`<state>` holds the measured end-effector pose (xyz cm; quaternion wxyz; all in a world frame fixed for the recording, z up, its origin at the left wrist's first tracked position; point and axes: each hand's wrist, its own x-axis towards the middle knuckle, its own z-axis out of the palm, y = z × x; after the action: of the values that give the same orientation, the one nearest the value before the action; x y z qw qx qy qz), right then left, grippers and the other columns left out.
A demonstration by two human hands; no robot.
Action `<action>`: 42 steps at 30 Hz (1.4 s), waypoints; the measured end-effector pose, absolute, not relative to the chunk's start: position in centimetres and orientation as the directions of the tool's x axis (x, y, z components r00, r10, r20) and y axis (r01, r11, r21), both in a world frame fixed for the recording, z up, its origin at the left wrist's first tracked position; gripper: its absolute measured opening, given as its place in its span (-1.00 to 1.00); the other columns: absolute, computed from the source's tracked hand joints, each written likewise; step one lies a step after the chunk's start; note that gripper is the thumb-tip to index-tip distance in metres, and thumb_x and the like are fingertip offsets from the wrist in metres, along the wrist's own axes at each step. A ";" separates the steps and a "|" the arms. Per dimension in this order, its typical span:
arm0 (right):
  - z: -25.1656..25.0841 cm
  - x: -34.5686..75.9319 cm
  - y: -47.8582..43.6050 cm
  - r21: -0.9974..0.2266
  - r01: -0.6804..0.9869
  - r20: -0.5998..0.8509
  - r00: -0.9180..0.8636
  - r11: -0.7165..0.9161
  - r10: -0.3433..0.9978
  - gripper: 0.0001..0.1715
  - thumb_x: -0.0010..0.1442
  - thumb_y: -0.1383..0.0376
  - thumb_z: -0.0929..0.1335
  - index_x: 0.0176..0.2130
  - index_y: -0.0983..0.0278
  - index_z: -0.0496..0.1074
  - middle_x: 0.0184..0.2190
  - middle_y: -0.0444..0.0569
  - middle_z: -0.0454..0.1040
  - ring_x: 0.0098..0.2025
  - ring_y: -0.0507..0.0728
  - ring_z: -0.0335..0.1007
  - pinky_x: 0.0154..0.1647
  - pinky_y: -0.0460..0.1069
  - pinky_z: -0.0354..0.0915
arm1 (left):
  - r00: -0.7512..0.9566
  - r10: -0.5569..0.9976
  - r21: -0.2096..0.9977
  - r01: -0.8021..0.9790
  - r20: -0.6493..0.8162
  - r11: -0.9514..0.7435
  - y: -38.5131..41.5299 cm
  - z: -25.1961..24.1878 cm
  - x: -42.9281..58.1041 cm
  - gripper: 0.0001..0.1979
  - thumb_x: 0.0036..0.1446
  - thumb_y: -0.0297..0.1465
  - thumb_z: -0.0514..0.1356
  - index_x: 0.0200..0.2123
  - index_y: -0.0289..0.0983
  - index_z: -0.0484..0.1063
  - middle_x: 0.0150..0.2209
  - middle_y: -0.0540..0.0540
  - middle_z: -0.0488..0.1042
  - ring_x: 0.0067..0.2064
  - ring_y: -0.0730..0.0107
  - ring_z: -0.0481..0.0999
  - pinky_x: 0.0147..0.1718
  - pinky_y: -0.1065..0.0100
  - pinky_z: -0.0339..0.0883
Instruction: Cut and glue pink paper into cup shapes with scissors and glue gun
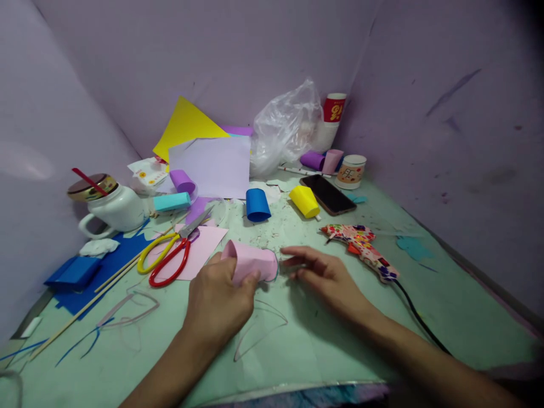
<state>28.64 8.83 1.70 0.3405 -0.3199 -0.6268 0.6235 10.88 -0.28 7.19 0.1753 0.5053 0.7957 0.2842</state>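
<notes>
A small pink paper cup point(255, 263) lies on its side in my left hand point(223, 292), with the fingers reaching inside its wide end and the thumb on the outer wall. Its narrow end points to the right. My right hand point(321, 277) is just right of that end, fingers apart and half stretched, with nothing in them. A thin curled pink paper strip point(261, 323) rests on the table below the cup. Beyond the hands are a blue paper cup point(257, 205) and a yellow paper cup point(305, 202).
Scissors point(182, 241) lie on pink paper at the left, beside thin wooden sticks point(97, 292). A white mug point(119, 209) stands farther left. Right of my hand lies a flower-patterned glue gun point(365, 246) with a black cord. Behind it are a phone point(328, 194) and a plastic bag point(289, 130).
</notes>
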 end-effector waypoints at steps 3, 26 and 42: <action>2.4 29.6 10.1 -0.998 -0.035 0.063 -0.235 0.056 0.970 -0.61 -0.06 0.42 0.32 -0.18 0.19 0.49 -0.20 -0.02 0.51 -0.22 0.15 0.40 -0.29 0.04 0.31 | -0.145 0.952 0.438 0.899 0.270 0.013 0.0 8.0 11.0 -0.82 0.03 -0.35 0.13 -0.45 -0.32 0.49 -0.26 -0.29 0.49 -0.16 0.01 0.45 -0.17 -0.01 0.34; 2.3 31.9 8.4 -0.965 0.089 0.163 -0.531 0.246 0.832 -0.22 0.04 0.12 0.49 0.19 0.00 0.21 0.14 0.05 0.32 0.13 0.37 0.28 0.14 0.28 0.22 | -0.038 0.921 0.515 0.837 0.389 -0.183 -1.0 4.7 8.9 -0.82 0.19 -0.43 0.06 -0.46 -0.18 0.34 -0.52 0.04 0.45 -0.48 0.42 0.46 -0.45 0.42 0.32; 2.3 28.8 6.7 -1.000 0.021 -0.008 -0.469 0.002 0.883 0.04 -0.11 0.30 0.54 0.22 -0.04 0.06 0.12 0.06 0.34 -0.04 0.32 0.46 -0.12 0.17 0.43 | -0.057 0.901 0.523 0.829 0.429 -0.196 -0.6 2.0 12.1 -0.69 0.15 -0.47 0.03 -0.03 -0.19 0.34 -0.19 -0.11 0.57 -0.18 0.21 0.53 -0.19 0.17 0.41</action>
<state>28.79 6.71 2.28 0.3583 -0.3701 -0.6105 0.6016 12.12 -0.63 2.00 0.0500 0.6847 0.6320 0.3596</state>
